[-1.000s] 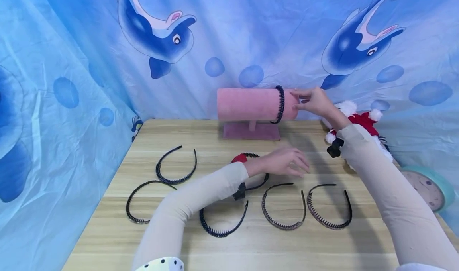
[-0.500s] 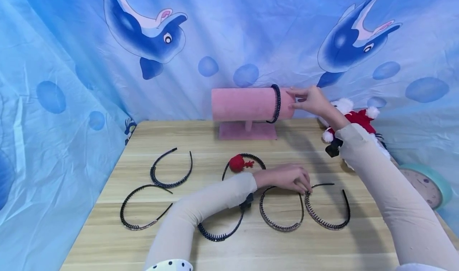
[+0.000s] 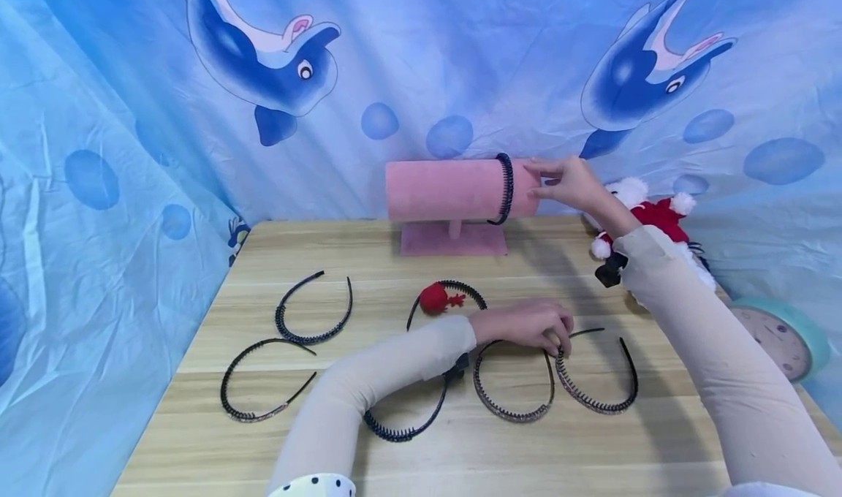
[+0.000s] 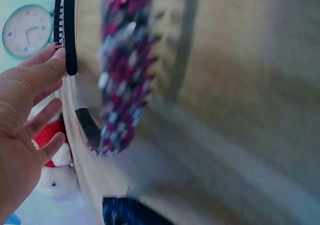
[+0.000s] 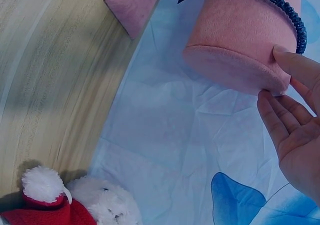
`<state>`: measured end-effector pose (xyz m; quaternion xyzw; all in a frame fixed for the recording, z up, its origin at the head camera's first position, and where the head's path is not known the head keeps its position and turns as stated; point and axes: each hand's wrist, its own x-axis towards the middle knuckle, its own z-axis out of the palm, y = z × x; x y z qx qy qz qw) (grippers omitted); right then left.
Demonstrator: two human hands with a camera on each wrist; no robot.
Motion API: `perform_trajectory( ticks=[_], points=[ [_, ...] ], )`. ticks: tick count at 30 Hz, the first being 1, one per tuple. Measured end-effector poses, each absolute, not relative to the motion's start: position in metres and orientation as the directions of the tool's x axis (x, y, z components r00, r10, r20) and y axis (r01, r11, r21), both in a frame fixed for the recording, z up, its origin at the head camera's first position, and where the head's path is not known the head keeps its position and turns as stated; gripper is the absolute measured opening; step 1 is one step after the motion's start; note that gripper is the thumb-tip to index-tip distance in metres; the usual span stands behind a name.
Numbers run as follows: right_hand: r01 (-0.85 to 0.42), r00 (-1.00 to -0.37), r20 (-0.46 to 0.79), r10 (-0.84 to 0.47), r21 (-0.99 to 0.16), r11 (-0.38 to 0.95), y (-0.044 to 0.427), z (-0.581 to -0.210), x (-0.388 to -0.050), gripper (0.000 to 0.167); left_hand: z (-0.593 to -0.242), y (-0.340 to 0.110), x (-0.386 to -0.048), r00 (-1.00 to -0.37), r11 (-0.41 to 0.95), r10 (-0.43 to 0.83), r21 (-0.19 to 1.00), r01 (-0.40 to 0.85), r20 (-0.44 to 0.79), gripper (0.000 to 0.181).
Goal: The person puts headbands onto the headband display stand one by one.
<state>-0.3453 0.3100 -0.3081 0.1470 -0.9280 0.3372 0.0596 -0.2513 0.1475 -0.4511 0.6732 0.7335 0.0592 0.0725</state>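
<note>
In the head view, my left hand (image 3: 531, 324) pinches the upper left part of the rightmost toothed headband (image 3: 601, 410), which lies on the table. The left wrist view shows thumb and index finger at that black headband (image 4: 71, 32), the other fingers spread. My right hand (image 3: 571, 183) holds the right end of a pink padded headband stand (image 3: 441, 190). In the right wrist view, the right thumb (image 5: 282, 55) lies on the roll's side and fingertips touch its end rim. A dark blue headband (image 3: 506, 190) hangs round the roll, left of this hand.
Several headbands lie on the wooden table (image 3: 460, 468), one with a red pompom (image 3: 434, 299). A sequinned headband (image 3: 516, 414) lies just left of the pinched one. A white plush toy in red (image 3: 661, 223) and a teal clock (image 3: 783, 336) stand at the right.
My left hand has moved down and right from above the table and taken hold of the rightmost headband, which has shifted slightly. My right hand stays at the stand's end.
</note>
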Motion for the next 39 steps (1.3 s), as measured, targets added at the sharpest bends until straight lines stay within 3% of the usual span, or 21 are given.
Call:
perform_trajectory(
  ticks=[5,14,28,39],
  points=[
    [-0.307,-0.951,0.208,-0.228,-0.598,0.740,0.309,-0.309,-0.346,0.052,-0.447,0.140,-0.257,-0.110,0.115,0.993,0.163,0.980,-0.039,0.017],
    [-0.321,-0.947,0.214,-0.240,-0.589,0.742,0.309,-0.309,-0.346,0.052,-0.442,0.127,-0.268,-0.104,0.105,0.995,0.183,0.978,-0.015,0.014],
    [-0.335,-0.942,0.236,-0.240,-0.587,0.737,0.309,-0.308,-0.345,0.051,-0.432,0.098,-0.279,-0.171,0.169,0.985,0.217,0.961,-0.012,0.013],
    [-0.314,-0.949,0.212,-0.233,-0.581,0.751,0.308,-0.306,-0.343,0.052,-0.430,0.085,-0.287,-0.213,0.215,0.976,0.334,0.918,-0.043,0.009]
  ],
)
